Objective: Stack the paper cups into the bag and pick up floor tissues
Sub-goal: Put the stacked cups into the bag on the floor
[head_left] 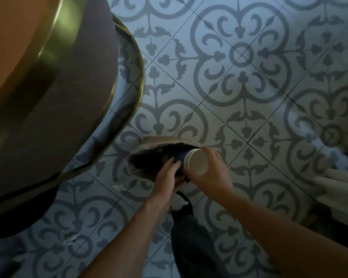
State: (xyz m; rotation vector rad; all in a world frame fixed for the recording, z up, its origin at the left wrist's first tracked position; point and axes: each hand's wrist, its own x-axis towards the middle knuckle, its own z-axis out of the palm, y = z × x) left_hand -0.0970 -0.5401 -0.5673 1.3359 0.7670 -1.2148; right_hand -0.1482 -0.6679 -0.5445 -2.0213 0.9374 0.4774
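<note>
Both bare forearms reach down over the patterned floor (219, 121): the left hand (166, 177) curls its fingers (172, 162) around the dark side of the stack of paper cups (191, 162), and the right hand (211, 173) grips its white rims, the stack tilted into the bag (149, 157) mouth. A gold-rimmed round bench (55, 77) looms at left, a shoe (182, 203) sits just near of the hands, and a crumpled scrap that may be a tissue (119, 186) lies on the floor beside the bag.

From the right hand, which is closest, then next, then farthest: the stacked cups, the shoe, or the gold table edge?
1. Stacked cups: in the grip of the right hand.
2. Shoe: just below the hands.
3. Gold table edge: far up on the left.
</note>
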